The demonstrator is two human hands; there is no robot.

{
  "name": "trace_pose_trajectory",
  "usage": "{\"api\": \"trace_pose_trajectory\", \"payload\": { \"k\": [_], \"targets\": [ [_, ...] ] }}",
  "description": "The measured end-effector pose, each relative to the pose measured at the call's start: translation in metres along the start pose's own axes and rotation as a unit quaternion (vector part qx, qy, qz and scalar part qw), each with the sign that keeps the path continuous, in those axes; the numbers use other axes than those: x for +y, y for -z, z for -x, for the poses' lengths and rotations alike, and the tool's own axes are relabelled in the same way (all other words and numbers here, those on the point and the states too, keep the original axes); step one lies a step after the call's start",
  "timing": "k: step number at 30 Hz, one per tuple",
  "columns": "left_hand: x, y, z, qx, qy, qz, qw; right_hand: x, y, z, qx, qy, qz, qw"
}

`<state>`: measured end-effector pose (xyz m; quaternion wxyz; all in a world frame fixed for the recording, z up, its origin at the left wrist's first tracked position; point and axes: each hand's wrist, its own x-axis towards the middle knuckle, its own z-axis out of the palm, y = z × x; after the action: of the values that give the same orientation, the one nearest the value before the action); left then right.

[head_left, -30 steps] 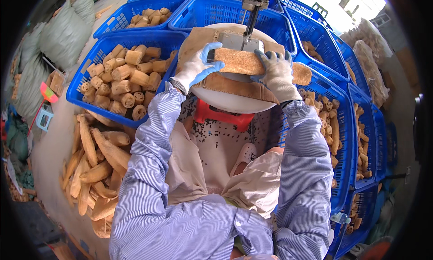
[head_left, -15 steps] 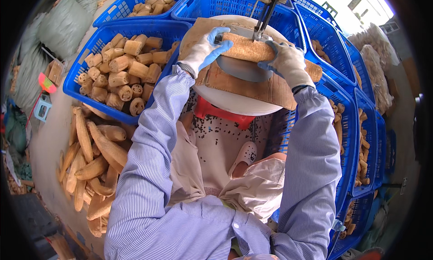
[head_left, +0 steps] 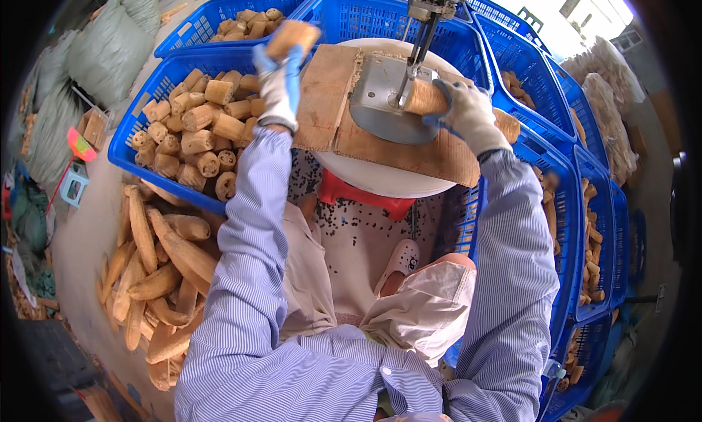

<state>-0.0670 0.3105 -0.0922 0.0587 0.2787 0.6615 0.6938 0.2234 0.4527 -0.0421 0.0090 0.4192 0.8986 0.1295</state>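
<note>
My left hand (head_left: 279,82), in a white glove with blue fingers, is raised over the near-left basket and closed round a short cut piece of dried loofah (head_left: 294,39), slightly blurred. My right hand (head_left: 468,113), gloved the same way, grips a shorter loofah length (head_left: 426,98) that lies on the metal plate (head_left: 371,99) of a cutting machine. The loofah's left end sits against the machine's upright metal post (head_left: 413,63). Brown cardboard (head_left: 322,100) surrounds the plate on a round white top (head_left: 387,170). Another loofah (head_left: 506,126) shows just right of my right wrist.
A blue basket (head_left: 124,140) full of cut loofah pieces stands at the left. Whole long loofahs (head_left: 172,239) are heaped on the floor below it. More blue baskets (head_left: 526,111) ring the far and right sides. A red stool (head_left: 365,194) shows under the white top.
The long loofah both hands held is now in two. My left hand has moved left and up with the cut piece. My right hand keeps the rest by the post.
</note>
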Motion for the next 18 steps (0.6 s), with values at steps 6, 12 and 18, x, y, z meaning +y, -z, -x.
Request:
{"api": "trace_pose_trajectory", "payload": {
  "k": [6, 12, 18],
  "targets": [
    [0.01, 0.043, 0.079, -0.211, 0.0, 0.069, 0.975, -0.034, 0.014, 0.083, -0.006, 0.012, 0.012, 1.0],
    [0.038, 0.004, 0.131, -0.431, 0.036, 0.037, 0.901, -0.074, 0.03, 0.101, -0.037, 0.035, 0.071, 0.996],
    [0.038, 0.004, 0.082, -0.426, 0.028, 0.047, 0.903, -0.041, 0.027, 0.081, -0.014, -0.029, 0.054, 0.998]
  ]
}}
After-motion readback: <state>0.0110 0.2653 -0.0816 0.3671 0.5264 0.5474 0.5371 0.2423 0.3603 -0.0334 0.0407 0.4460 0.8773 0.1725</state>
